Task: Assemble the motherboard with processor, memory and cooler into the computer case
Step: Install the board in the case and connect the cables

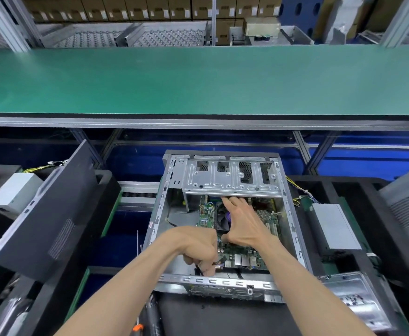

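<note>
side panel (46, 214): dark, leaning tilted, well left of both hands
left PSU (14, 190): grey box with yellow wires, far left, behind the panel
screwdriver (137, 329): orange collar, bottom edge, below left forearm
left hand (202, 249): fingers curled, pinching a small black cable (198, 270) at near-left corner of board
computer case (293, 229): open top, lying flat; both hands inside it
motherboard (244, 257): green, flat on case floor, under both hands
cooler (223, 218): black fan on the board, between thumb and fingers of right hand
right hand (244, 225): spread, fingers straight over cooler, tips reaching under drive cage (232, 177)
hands: close together, just apart
right PSU (334, 226): grey box outside case, right of right hand
</note>
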`<state>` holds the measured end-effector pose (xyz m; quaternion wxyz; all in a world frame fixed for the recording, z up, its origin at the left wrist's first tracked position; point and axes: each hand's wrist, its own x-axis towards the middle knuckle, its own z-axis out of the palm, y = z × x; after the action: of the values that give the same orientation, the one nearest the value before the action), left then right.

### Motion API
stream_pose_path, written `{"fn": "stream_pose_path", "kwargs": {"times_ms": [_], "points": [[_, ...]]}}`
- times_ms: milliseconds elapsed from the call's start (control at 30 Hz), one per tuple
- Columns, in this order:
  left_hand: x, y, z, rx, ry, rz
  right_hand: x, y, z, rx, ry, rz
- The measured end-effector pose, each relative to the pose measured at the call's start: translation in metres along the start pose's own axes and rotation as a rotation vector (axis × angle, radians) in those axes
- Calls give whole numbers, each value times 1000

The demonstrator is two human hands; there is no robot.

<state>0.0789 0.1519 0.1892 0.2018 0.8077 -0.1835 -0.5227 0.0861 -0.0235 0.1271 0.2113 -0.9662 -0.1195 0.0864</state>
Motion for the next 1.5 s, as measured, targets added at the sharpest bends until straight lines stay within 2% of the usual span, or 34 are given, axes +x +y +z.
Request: {"fn": "stream_pose_path", "kwargs": {"times_ms": [167,400,533,700,833,900,967,1000,1067,1100,1233,1367,1433,1500], "points": [[4,5,7,-177,58,74,1,4,0,23,19,13],[-8,-6,-6,-113,-110,22,5,0,3,-22,22,-2],[-3,-6,-1,-252,-83,96,5,-2,2,-31,26,6],[21,-8,10,-517,150,238,4,-8,6,-41,-20,-57],[26,-9,21,-427,276,333,7,-5,11,-67,-14,-58],[20,-19,17,-540,329,376,9,-4,12,-77,-39,-52],[17,-31,8,-800,546,279,8,-3,13,-82,-62,-52],[17,-36,4,-819,699,170,7,-3,13,-83,-51,-51],[22,-44,-1,-540,920,-63,6,-3,14,-83,-24,-55],[23,-45,-2,-362,919,-134,6,-3,15,-79,-20,-54],[38,-51,-1,193,649,-320,3,-2,13,-65,-37,-40],[50,-54,-1,467,439,-369,2,-2,11,-55,-28,-42],[50,-52,0,537,413,-400,2,-2,11,-59,-26,-45],[49,-52,-1,551,506,-445,2,-2,10,-56,-26,-45]]}}
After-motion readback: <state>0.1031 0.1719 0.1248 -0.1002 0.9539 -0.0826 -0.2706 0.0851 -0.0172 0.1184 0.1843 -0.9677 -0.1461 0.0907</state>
